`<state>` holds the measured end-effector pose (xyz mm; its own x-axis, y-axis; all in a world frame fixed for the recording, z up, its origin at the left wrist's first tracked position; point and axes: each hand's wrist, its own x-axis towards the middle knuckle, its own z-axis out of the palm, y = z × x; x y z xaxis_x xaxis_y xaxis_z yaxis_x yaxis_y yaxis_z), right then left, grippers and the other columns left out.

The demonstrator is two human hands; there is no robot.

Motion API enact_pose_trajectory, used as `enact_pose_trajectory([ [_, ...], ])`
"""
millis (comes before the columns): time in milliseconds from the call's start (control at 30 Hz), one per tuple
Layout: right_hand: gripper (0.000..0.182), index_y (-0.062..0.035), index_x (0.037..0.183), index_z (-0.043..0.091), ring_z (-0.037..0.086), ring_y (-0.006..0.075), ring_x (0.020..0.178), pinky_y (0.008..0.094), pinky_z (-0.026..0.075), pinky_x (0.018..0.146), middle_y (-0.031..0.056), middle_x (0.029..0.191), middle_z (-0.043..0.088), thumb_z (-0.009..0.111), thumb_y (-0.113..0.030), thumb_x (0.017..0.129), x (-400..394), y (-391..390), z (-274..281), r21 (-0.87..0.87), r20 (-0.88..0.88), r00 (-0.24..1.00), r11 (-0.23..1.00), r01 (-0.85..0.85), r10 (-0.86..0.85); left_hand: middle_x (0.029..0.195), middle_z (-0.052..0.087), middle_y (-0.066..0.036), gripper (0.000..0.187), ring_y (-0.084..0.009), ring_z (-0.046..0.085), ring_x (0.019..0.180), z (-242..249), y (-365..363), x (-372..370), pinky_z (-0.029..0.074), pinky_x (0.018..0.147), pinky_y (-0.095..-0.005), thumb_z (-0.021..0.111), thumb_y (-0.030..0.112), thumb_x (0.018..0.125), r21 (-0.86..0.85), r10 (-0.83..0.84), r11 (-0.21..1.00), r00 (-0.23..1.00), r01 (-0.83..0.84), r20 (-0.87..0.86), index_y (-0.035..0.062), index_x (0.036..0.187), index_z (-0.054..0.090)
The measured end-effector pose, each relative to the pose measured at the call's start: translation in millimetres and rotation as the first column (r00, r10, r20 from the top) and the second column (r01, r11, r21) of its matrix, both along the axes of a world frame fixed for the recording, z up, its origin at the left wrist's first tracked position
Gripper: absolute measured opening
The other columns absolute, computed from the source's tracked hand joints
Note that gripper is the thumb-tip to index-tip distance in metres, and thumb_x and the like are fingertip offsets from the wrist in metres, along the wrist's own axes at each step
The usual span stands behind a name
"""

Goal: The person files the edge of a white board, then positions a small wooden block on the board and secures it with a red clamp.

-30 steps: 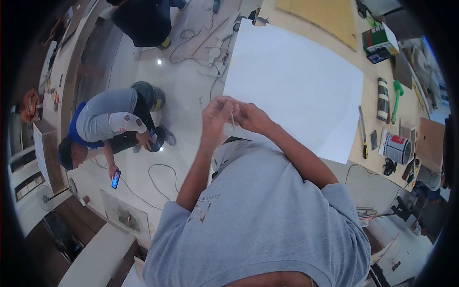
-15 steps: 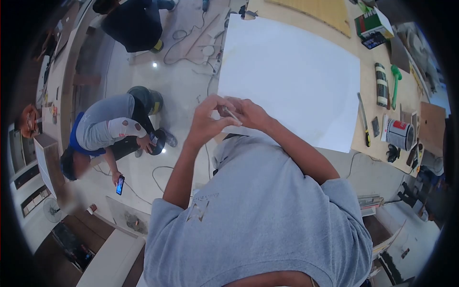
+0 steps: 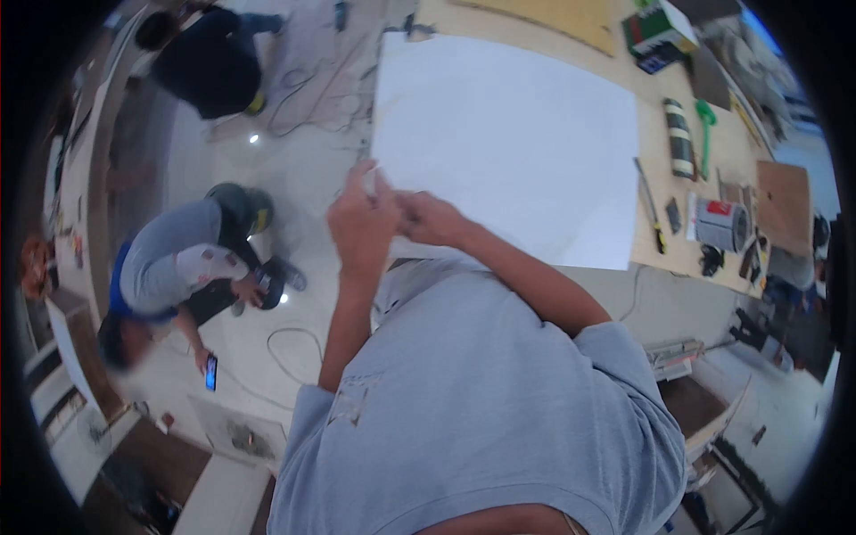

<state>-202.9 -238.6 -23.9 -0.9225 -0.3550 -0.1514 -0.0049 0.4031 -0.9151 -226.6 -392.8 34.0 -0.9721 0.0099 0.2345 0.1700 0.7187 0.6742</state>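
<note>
I'm pinching a thin pale stick [image 3: 371,178] in my closed left hand [image 3: 357,227], right hand [image 3: 426,218] fingering it, over the smooth white rectangular sheet [image 3: 508,134].

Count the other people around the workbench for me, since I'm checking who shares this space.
2: one person crouches on the floor at left, holding a phone; another person bends at top left. More may be hidden.

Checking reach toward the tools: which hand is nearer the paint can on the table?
Right. The right hand lies on the side toward the paint can; the left hand sits farther away, beside it.
</note>
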Motion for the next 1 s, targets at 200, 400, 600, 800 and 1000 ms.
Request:
enact_pose_trajectory([
  [200,0.029,-0.0085,0.116,0.067,0.071,0.0412,0.099,0.0508,0.055,0.085,0.0185,0.102,0.075,0.069,-0.032,0.098,-7,1,25,0.108,0.141,0.989,0.992,-0.063,0.047,0.086,0.073,-0.014,0.041,-0.0256,0.075,0.073,6,-32,-3,0.062,0.073,-0.0367,0.057,0.018,0.106,0.737,-0.237,0.616,0.827,-0.278,0.509,-0.0034,0.141,0.053],
  [400,0.023,-0.0085,0.117,0.066,0.069,0.043,0.098,0.0501,0.054,0.084,0.02,0.105,0.074,0.064,-0.024,0.099,-4,1,10,0.049,0.028,0.999,0.998,-0.039,0.037,0.145,0.053,-0.029,0.05,-0.0371,0.067,0.123,10,-43,42,0.055,0.11,-0.0445,0.053,0.014,0.107,0.887,-0.398,0.158,0.794,-0.434,0.459,-0.0033,0.152,0.039],
  [600,0.026,-0.0073,0.117,0.069,0.071,0.0391,0.103,0.048,0.055,0.087,0.017,0.111,0.072,0.069,-0.026,0.099,0,-7,-6,0.023,-0.035,0.996,0.997,-0.076,0.077,0.148,0.058,-0.018,0.046,-0.0279,0.062,0.132,27,-72,42,0.054,0.11,-0.0395,0.062,0.005,0.102,0.863,-0.473,0.451,0.758,-0.229,0.449,-0.0011,0.147,0.055],
  [800,0.031,-0.0067,0.118,0.068,0.071,0.0369,0.104,0.0468,0.054,0.088,0.0153,0.112,0.073,0.069,-0.032,0.101,-5,-5,45,0.153,0.175,0.983,0.984,-0.087,0.06,0.148,0.063,-0.012,0.052,-0.023,0.058,0.137,27,-93,-15,0.047,0.113,-0.0414,0.07,0.015,0.1,0.78,-0.733,0.554,0.614,0.291,0.292,0.0027,0.15,0.059],
  [1000,0.032,-0.0087,0.121,0.066,0.07,0.0377,0.109,0.0475,0.054,0.091,0.0155,0.116,0.073,0.068,-0.034,0.102,-2,-5,48,0.164,0.219,0.974,0.982,-0.096,0.059,0.133,0.068,-0.004,0.059,-0.0201,0.06,0.12,21,-87,-42,0.045,0.11,-0.0384,0.084,0.025,0.09,0.69,-0.879,0.474,0.258,0.547,0.4,0.0093,0.144,0.067],
])
